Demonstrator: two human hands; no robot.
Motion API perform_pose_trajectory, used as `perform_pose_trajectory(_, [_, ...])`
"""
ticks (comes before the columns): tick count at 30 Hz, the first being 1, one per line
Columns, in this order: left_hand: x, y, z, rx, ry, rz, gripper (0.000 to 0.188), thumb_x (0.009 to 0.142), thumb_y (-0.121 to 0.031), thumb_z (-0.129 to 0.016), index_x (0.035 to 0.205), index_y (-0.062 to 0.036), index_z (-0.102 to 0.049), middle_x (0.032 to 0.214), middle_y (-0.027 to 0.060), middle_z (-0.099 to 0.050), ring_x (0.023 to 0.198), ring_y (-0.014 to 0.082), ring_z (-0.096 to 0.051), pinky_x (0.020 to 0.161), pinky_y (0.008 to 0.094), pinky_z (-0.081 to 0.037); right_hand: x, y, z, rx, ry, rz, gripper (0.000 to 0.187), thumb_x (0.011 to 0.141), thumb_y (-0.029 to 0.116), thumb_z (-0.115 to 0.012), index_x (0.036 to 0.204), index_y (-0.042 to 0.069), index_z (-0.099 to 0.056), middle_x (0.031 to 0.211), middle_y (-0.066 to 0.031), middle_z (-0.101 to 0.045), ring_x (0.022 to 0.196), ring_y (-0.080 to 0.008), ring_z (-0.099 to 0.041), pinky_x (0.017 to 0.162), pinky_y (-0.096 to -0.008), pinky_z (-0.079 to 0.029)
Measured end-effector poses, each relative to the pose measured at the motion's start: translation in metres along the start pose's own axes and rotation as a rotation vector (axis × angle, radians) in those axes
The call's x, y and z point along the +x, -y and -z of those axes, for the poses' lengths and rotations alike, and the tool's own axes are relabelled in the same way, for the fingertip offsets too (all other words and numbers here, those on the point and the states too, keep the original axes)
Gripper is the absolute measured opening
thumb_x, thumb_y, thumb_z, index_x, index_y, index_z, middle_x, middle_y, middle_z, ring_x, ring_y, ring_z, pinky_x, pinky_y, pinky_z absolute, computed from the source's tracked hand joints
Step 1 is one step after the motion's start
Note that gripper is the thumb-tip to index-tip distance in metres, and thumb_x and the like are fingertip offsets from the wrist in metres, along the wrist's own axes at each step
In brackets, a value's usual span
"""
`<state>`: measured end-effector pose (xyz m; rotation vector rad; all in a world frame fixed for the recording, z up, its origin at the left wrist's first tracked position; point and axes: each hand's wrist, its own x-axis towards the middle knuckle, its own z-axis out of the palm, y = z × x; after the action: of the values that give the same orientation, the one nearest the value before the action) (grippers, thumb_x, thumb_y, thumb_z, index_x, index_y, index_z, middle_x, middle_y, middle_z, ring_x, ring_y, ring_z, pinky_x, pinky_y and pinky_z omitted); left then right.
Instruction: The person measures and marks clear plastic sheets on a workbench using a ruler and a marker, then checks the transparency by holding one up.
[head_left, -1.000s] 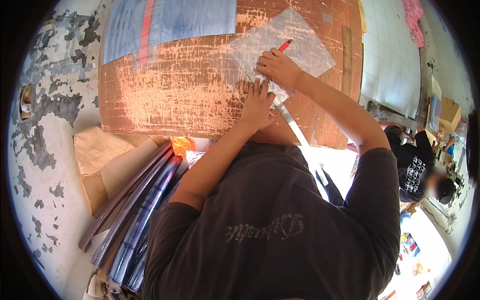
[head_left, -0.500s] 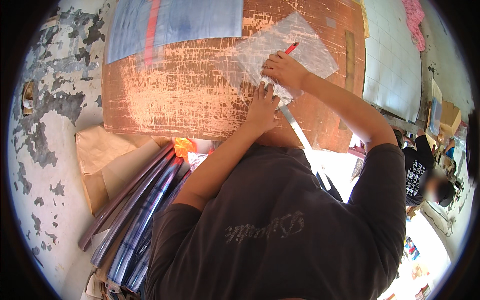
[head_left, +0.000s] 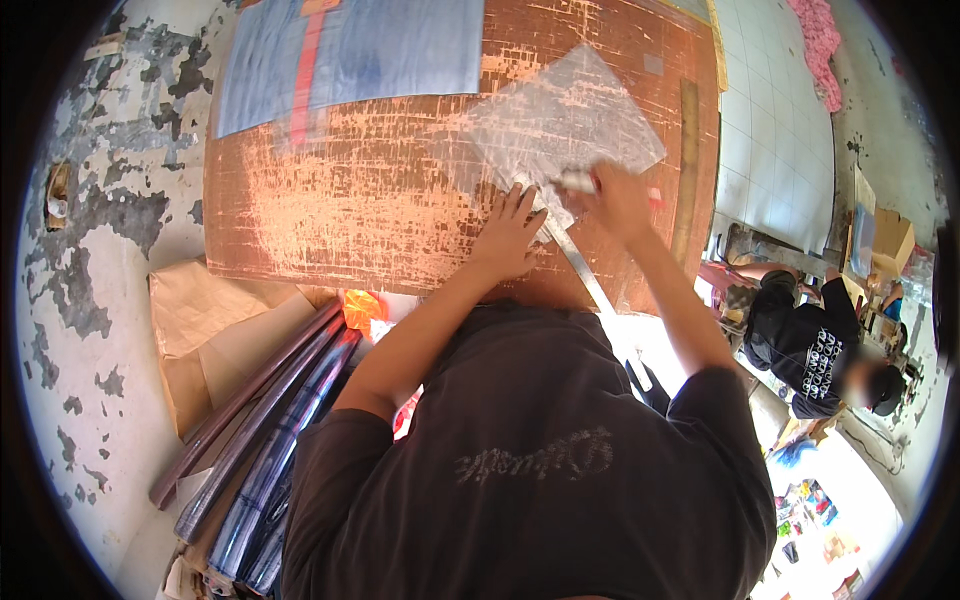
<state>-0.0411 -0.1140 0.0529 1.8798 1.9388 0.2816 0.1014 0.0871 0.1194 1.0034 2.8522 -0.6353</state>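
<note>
The right hand [head_left: 620, 208] has just swung nearer the body, to the edge of the clear plastic sheet [head_left: 585, 105], suggesting a pause between strokes; blur hides whether its curled grip clamps the red tool [head_left: 656, 198]. The left hand [head_left: 508, 240] rests with fingers apart by the metal ruler [head_left: 584, 265], whose long axis slants from far left to near right, overhanging the tabletop [head_left: 340, 215].

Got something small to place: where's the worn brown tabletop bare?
Free: tabletop bordered by the blue rectangular sheet, its near edge and the left hand. Crowded: around the clear plastic sheet, long silver strip and right hand.
</note>
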Motion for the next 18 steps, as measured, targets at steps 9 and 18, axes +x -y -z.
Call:
perform_pose_trajectory(9, [0.006, 0.052, 0.010, -0.190, -0.048, -0.142, 0.060, 0.091, -0.028, -0.070, 0.146, -0.0089, -0.056, 0.155, 0.0194, -0.047, 0.147, 0.0388, -0.039, 0.120, 0.0554, -0.034, -0.181, -0.005, -0.111, 0.219, -0.122, -0.363, 0.043, 0.082, 0.030, -0.089, 0.110, 0.009, -0.065, 0.115, -0.0131, -0.059, 0.086, -0.0385, -0.070, 0.074, -0.0501, -0.056])
perform_pose_trajectory(18, [0.038, 0.104, 0.033, 0.032, -0.507, 0.284, 0.054, 0.097, -0.038, -0.071, 0.136, -0.0017, -0.063, 0.150, 0.0218, -0.046, 0.140, 0.0396, -0.044, 0.111, 0.0523, -0.043, -0.153, 0.009, -0.054, 0.295, -0.247, -0.284, 0.018, 0.082, 0.002, -0.074, 0.098, 0.004, -0.067, 0.089, -0.0170, -0.064, 0.083, -0.0401, -0.068, 0.071, -0.0479, -0.051])
